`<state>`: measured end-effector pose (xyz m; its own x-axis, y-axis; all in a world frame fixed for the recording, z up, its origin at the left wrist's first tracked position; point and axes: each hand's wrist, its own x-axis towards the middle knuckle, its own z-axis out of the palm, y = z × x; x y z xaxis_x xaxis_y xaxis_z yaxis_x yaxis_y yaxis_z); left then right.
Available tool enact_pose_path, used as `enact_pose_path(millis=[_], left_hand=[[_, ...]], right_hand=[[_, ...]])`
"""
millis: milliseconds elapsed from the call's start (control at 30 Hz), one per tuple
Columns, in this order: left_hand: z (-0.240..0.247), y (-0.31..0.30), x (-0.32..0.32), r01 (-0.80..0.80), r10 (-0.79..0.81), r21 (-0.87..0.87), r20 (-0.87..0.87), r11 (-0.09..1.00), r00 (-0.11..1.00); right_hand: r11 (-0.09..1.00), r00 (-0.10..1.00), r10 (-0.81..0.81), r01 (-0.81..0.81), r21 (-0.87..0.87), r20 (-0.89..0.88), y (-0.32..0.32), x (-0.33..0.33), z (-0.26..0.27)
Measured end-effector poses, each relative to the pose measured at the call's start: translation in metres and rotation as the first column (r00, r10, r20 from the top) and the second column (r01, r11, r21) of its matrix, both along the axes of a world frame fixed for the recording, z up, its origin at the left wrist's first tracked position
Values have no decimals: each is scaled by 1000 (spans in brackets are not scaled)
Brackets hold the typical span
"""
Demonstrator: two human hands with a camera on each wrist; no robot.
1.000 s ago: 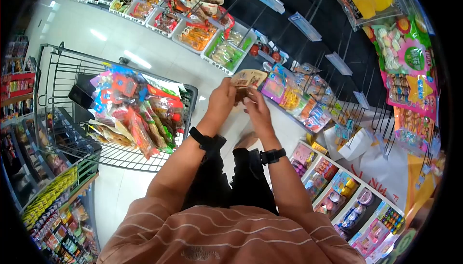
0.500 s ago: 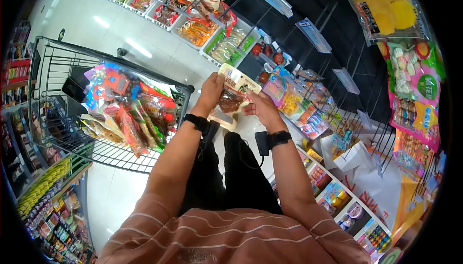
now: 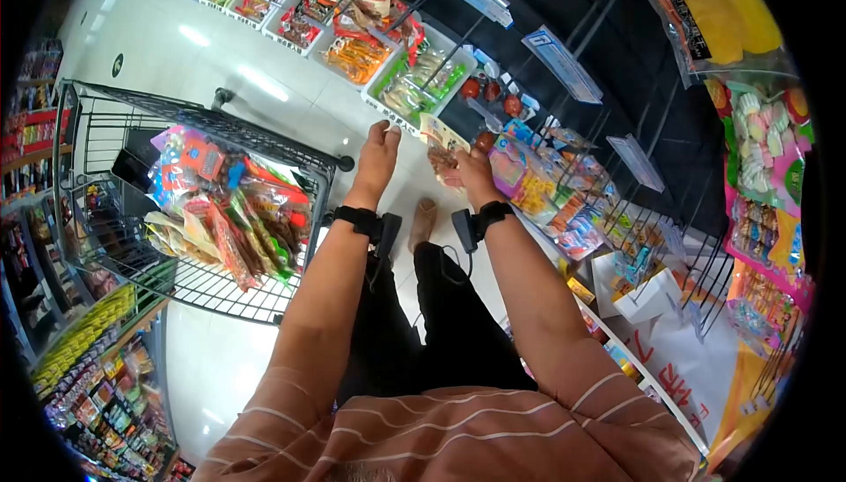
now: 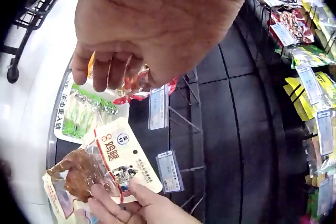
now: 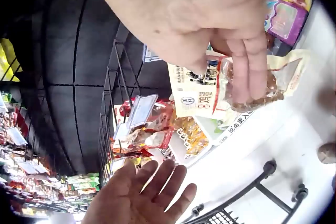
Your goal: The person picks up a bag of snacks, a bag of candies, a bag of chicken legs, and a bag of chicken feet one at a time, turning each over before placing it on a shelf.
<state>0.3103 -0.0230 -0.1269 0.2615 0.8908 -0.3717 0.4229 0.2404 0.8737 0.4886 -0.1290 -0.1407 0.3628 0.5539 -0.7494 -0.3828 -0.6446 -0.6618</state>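
Observation:
In the head view the right hand (image 3: 476,174) grips a cream packet (image 3: 443,136) with a clear window showing brown meat. The right wrist view shows its fingers across the window of the packet (image 5: 202,95), the thumb on the other side. To the left of the packet, apart from it, the left hand (image 3: 378,160) is raised and holds nothing. From the left wrist, the left hand (image 4: 152,29) hangs above the packet (image 4: 122,150) with relaxed, slightly bent fingers, while the right hand (image 4: 152,208) pinches the packet's lower edge.
A wire shopping cart (image 3: 220,306) with several bagged snacks (image 3: 238,226) stands on the left. White trays of packaged food (image 3: 423,81) line the shelf ahead. Hooks with price tags (image 3: 564,63) project from a dark panel, and hanging snack bags (image 3: 765,143) are at the right.
The left hand has let go of the packet and moved left of it. The right hand keeps the packet, now tilted more upright. The view has shifted slightly.

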Motion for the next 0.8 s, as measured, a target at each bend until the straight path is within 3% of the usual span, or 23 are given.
enact_pose_path(millis=[167,267,367,467,800], left_hand=[[21,11,14,-7,8,-6,28,1000,1000],[9,21,23,23,-22,-22,58,999,998],[-9,32,30,-13,2,88,125,996,992],[-10,45,34,42,-54,146,79,988,995],[-2,61,39,77,-84,86,86,993,993]], right_hand=[[991,990,-103,110,76,-93,13,5,-20],[994,992,-101,104,44,-70,25,6,-26],[991,996,-79,82,103,-35,32,6,-27],[988,994,-104,106,111,-17,42,5,-21],[958,988,-131,149,243,-85,66,11,-36]])
